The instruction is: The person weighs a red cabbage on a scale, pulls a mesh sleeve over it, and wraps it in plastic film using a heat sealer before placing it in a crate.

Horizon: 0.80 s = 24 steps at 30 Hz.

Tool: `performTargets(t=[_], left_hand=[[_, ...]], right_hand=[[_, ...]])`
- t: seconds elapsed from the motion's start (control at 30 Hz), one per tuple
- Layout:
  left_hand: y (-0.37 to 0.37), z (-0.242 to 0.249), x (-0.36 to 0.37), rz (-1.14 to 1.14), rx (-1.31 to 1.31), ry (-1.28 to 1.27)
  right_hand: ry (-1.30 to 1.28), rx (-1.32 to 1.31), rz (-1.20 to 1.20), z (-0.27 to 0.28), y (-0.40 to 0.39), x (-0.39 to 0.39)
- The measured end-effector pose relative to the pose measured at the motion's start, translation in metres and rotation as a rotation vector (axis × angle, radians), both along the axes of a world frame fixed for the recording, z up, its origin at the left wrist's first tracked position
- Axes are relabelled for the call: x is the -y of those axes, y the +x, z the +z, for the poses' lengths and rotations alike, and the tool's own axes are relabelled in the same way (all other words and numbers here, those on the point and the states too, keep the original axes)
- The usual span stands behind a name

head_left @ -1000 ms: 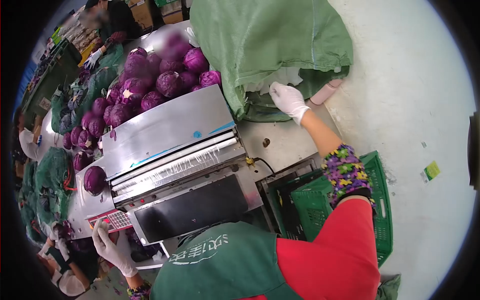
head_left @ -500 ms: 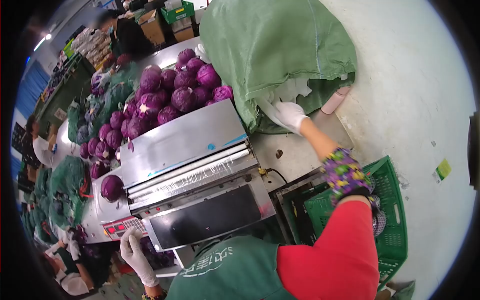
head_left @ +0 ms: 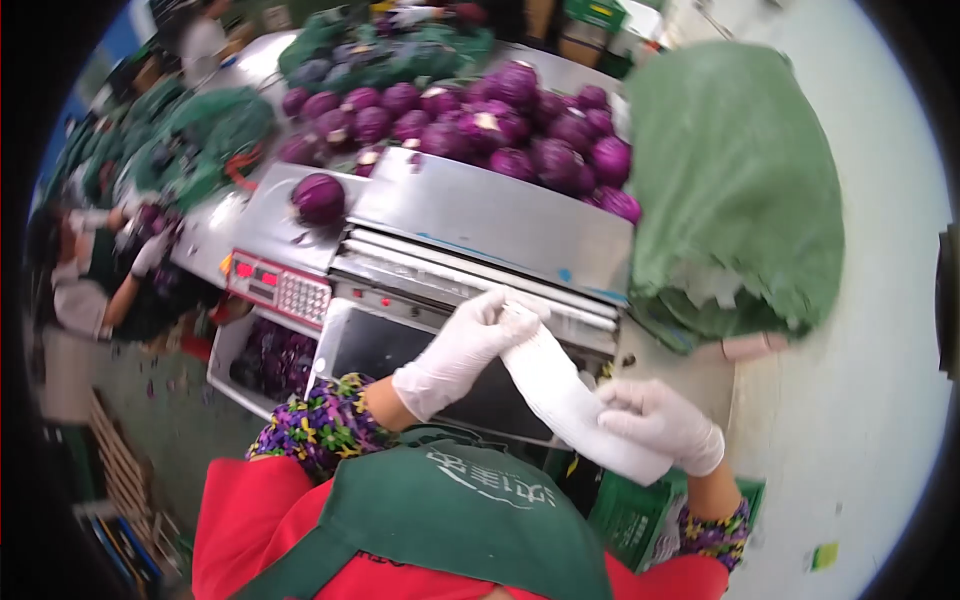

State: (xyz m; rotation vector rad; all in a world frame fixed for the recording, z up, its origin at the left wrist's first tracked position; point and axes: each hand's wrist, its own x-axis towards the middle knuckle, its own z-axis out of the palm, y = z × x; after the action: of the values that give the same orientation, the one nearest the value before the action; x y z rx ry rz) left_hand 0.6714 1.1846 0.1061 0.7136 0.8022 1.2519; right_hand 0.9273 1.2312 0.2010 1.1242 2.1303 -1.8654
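A long white foam net sleeve (head_left: 560,390) stretches between my two gloved hands, in front of the wrapping machine (head_left: 485,220). My left hand (head_left: 465,345) pinches its upper end. My right hand (head_left: 660,425) is closed on its lower part. One purple cabbage (head_left: 320,199) lies on the scale's metal plate (head_left: 275,205), left of the machine. The red keypad panel (head_left: 278,286) faces me. Behind the machine is a heap of purple cabbages (head_left: 512,125).
A big green sack (head_left: 735,170) with white material in its mouth stands at the right, a pink bottle (head_left: 755,346) beside it. Green net bags (head_left: 215,135) lie at the back left. A co-worker (head_left: 110,270) is at the left. A green crate (head_left: 630,515) stands below right.
My right hand has left the sack's mouth and now holds the white sleeve in front of me. My left hand has come up to the sleeve's other end. The view has turned left.
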Motion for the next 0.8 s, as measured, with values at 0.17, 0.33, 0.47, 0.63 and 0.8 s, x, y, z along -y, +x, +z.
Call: performTargets(t=[0.17, 0.33, 0.47, 0.63, 0.8], left_hand=[[-0.039, -0.010, 0.016, 0.291, 0.217, 0.052], [-0.077, -0.010, 0.025, 0.536, 0.003, 0.061], [-0.126, -0.021, 0.028, 1.065, -0.898, 0.279], [-0.180, -0.038, 0.032, 1.024, -0.232, 0.197], [-0.244, -0.035, 0.034, 0.678, 0.056, 0.018]], right_hand=[[-0.202, -0.354, -0.256, -0.035, -0.038, -0.040], [0.367, -0.483, -0.235, -0.085, -0.187, -0.016], [-0.304, -0.731, -0.345, -0.124, -0.269, 0.006], [-0.083, -0.693, -0.399, -0.124, -0.334, 0.006], [-0.326, -0.587, -0.653, -0.104, -0.367, -0.018]])
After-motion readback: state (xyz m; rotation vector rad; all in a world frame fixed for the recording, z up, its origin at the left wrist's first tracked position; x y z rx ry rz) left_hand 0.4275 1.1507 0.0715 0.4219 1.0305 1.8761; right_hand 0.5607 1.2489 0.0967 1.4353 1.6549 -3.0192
